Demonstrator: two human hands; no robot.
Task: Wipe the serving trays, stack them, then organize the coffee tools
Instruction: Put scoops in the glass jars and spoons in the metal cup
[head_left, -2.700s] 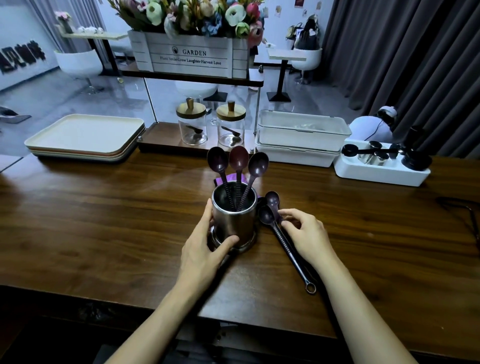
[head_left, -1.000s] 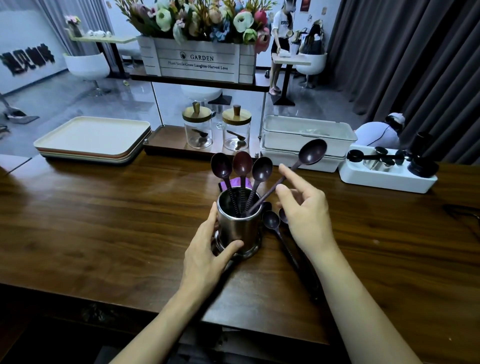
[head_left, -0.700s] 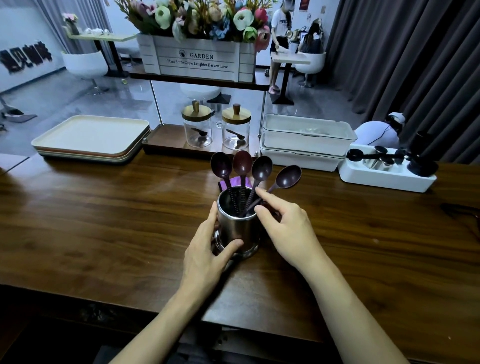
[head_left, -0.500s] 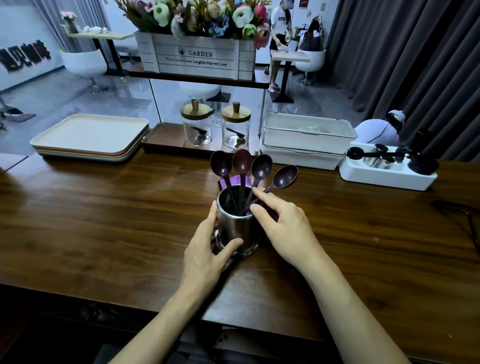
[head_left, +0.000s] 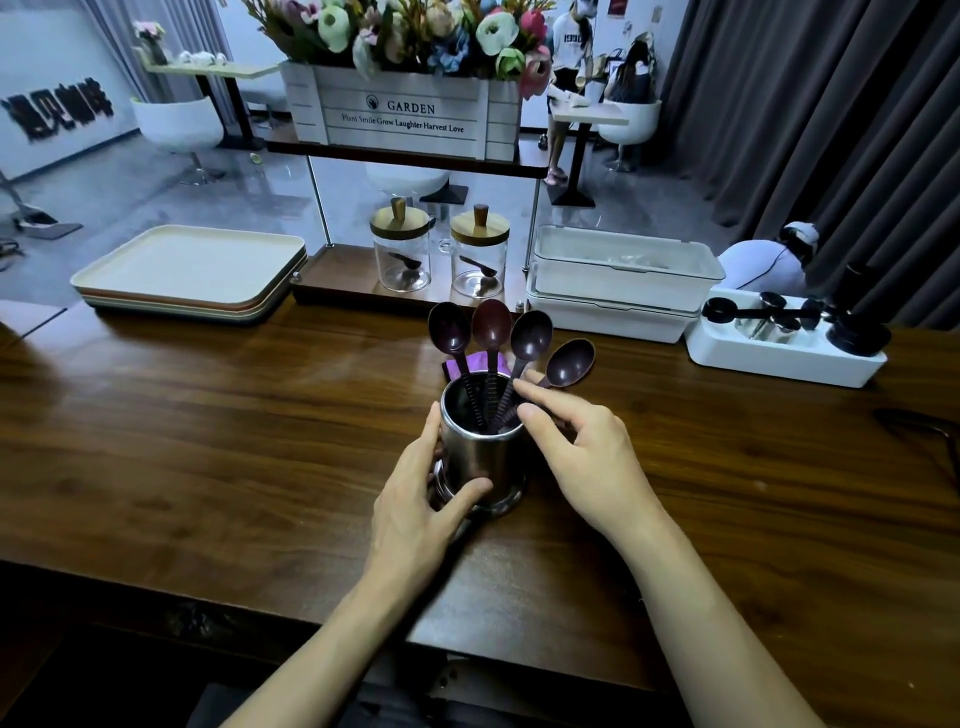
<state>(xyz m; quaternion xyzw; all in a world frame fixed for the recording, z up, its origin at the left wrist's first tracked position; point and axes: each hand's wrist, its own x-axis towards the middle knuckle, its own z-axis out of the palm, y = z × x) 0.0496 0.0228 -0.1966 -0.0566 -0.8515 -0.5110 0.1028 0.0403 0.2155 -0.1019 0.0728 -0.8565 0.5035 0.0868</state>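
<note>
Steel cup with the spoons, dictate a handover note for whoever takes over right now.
Left hand grips the steel cup. Right hand fingers pinch the fourth spoon, which leans right in the cup.
Three spoons stand in the cup; trays are stacked far left.
Done: trays stacked, four spoons in.
Left: let go of the spoon; check behind the right hand, that spot is hidden.

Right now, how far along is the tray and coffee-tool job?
Done: the cream rectangular serving trays sit stacked back left; three dark plastic spoons stand in the round steel cup. In hand: left hand grips the cup, right hand has fingertips at a fourth spoon leaning in. Left: purple cloth behind the cup; anything under the right hand is hidden.
</note>
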